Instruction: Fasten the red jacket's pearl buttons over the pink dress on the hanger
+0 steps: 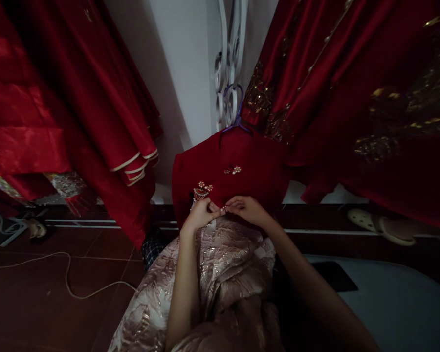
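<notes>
A red garment [205, 166] hangs upright from a purple hanger [239, 115] in front of me. Small pearl-like clusters form a fastener [232, 170] on its upper front, and a fan-shaped beaded ornament [201, 191] sits to the left. My left hand [201, 214] and my right hand [248, 209] meet lower on the front, both with fingers pinched at a small beaded fastener [223, 209]. The fingers partly cover this piece. Below the hands, shiny pinkish fabric with a metallic pattern [223, 259] lies bunched over my lap.
Red garments hang at the left [106, 98] and right [333, 98], some with gold sequins. White scrolled metalwork [231, 58] holds the hanger. A pale cable [69, 278] runs over the tiled floor. A pale clog [363, 221] and a grey-white board [396, 303] are at right.
</notes>
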A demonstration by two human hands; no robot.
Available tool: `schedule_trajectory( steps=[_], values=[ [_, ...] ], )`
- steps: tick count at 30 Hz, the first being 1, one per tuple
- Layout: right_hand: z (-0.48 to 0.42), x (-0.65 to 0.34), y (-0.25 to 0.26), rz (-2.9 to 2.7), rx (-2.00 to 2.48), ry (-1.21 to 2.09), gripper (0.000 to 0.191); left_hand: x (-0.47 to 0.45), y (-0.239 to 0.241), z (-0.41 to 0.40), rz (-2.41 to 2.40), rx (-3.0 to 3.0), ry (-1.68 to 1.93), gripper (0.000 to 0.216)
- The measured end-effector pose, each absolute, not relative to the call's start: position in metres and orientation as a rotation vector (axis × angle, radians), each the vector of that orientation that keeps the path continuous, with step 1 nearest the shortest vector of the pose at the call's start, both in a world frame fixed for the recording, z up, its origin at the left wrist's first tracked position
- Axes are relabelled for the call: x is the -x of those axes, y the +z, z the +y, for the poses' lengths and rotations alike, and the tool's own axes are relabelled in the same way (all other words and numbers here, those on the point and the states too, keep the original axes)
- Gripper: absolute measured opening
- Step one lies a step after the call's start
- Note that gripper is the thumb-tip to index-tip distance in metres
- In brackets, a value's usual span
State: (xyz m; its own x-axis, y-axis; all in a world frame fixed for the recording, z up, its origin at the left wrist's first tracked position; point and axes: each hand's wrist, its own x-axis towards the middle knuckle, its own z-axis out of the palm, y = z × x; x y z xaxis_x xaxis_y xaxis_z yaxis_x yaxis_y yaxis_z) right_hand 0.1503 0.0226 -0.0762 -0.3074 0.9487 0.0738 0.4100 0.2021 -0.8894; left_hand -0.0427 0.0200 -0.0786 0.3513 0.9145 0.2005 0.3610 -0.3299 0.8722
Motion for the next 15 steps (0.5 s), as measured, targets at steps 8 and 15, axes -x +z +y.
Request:
schedule_trajectory(
  steps=[8, 15],
  values=[
    [0.0212, -0.1487, -0.0767, -1.779, 1.281, 1.092, 0.015, 0.0398, -0.0817, 0.0218, 1.144, -1.817, 0.948, 0.023],
    [0.0203, -0.1452, -0.0773, -1.810, 1.265, 1.055, 0.015, 0.0419, -0.0792, 0.0203, 1.143, -1.873, 0.955, 0.010]
  ],
)
